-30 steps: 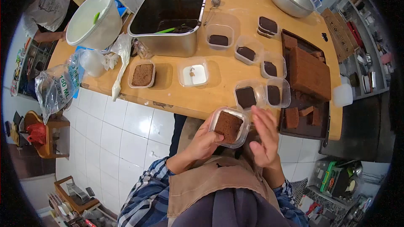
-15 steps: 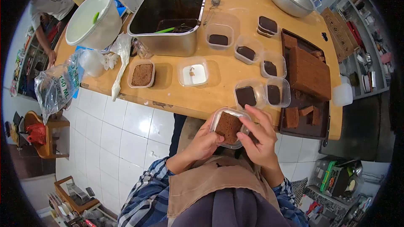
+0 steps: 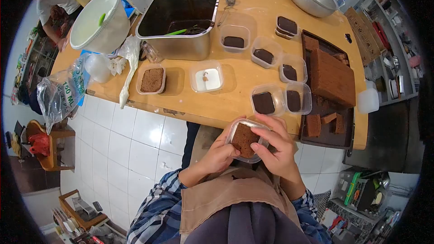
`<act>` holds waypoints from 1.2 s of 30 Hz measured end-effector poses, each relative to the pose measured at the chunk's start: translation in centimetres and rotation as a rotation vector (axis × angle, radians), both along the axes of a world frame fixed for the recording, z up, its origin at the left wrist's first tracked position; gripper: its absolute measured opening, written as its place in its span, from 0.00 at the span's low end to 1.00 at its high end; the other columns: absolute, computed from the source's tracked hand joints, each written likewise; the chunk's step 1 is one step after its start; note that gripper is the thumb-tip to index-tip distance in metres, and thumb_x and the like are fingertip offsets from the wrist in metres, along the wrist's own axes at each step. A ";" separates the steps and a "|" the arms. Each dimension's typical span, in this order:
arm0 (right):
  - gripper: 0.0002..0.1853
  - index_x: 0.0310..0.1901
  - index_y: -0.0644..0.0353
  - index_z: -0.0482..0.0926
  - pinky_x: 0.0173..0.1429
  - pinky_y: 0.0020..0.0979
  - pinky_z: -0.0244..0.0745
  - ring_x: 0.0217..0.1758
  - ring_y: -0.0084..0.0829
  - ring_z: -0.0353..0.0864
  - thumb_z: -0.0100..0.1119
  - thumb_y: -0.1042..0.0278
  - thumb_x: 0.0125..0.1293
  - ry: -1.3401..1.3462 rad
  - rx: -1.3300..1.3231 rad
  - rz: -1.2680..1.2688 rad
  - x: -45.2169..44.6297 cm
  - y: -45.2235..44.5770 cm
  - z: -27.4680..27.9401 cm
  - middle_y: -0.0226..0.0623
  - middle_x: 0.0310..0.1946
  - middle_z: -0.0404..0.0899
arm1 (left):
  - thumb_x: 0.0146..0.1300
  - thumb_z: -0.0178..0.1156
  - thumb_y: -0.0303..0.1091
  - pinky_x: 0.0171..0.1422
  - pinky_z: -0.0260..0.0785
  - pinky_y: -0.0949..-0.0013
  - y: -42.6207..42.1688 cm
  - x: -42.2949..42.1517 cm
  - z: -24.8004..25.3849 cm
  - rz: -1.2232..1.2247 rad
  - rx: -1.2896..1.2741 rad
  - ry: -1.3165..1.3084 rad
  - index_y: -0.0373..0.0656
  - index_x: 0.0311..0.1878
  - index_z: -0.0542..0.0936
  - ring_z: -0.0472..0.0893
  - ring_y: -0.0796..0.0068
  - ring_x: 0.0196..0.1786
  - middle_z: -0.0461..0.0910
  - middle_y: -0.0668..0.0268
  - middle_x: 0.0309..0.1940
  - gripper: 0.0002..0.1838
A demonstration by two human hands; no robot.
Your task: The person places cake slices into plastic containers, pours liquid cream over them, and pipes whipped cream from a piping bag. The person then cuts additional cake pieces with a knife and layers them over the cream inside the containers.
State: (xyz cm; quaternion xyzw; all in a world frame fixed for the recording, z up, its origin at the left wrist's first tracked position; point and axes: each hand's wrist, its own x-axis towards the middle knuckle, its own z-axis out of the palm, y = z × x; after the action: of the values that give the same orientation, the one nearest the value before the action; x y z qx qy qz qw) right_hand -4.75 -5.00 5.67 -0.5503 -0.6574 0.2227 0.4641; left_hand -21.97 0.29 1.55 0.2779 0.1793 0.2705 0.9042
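In front of my body, my left hand [image 3: 218,156] is wrapped round a small clear plastic container [image 3: 229,131], its thumb on the brown cake piece [image 3: 244,139] inside. White cream shows along the container's edge beside the cake. The thumb and fingers of my right hand [image 3: 279,149] press on the cake's right side, by the rim. Beyond my hands are several clear containers with dark cake squares at the bottom, the nearest being one container [image 3: 276,96] just past my right fingers.
To the right lies a dark tray [image 3: 328,140] with a large cake block [image 3: 332,77] and cut pieces. A deep metal pan [image 3: 181,47], a white bucket [image 3: 83,31], a piping bag [image 3: 129,68], a cream-filled container [image 3: 207,77] and a cake-topped one [image 3: 152,80] stand leftward. A person's arm [image 3: 50,31] is far left.
The right fingers have moved from the container's far rim down onto the cake, which sits slightly differently in the container. The other person's arm at far left has shifted.
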 end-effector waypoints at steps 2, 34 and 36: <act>0.17 0.46 0.62 0.80 0.61 0.42 0.64 0.57 0.47 0.70 0.66 0.72 0.52 0.032 -0.011 0.020 -0.1 0.1 0.0 0.46 0.55 0.73 | 0.47 0.46 0.19 0.68 0.57 0.64 0.0 -0.1 0.5 -0.006 -0.004 0.027 0.43 0.72 0.49 0.64 0.67 0.66 0.60 0.60 0.64 0.44; 0.12 0.48 0.69 0.78 0.54 0.27 0.72 0.51 0.27 0.76 0.55 0.78 0.64 0.093 0.235 -1.213 15.6 -13.3 0.0 0.40 0.48 0.77 | 0.52 0.59 0.24 0.61 0.71 0.52 0.5 0.1 2.4 0.220 0.024 0.110 0.33 0.61 0.63 0.72 0.48 0.59 0.72 0.47 0.53 0.32; 0.11 0.47 0.68 0.78 0.54 0.29 0.71 0.50 0.28 0.76 0.57 0.76 0.63 0.070 0.150 -1.206 15.7 -13.2 -0.6 0.40 0.46 0.78 | 0.52 0.60 0.24 0.61 0.71 0.53 0.3 0.1 2.3 0.242 -0.035 0.058 0.34 0.61 0.63 0.73 0.50 0.59 0.73 0.49 0.53 0.31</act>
State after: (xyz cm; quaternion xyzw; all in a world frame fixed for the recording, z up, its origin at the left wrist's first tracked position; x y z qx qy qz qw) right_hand 10.91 -18.24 5.12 -0.7838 -0.2280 -0.1086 0.5674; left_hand -21.84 0.64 3.88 0.2461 0.2424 0.3661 0.8641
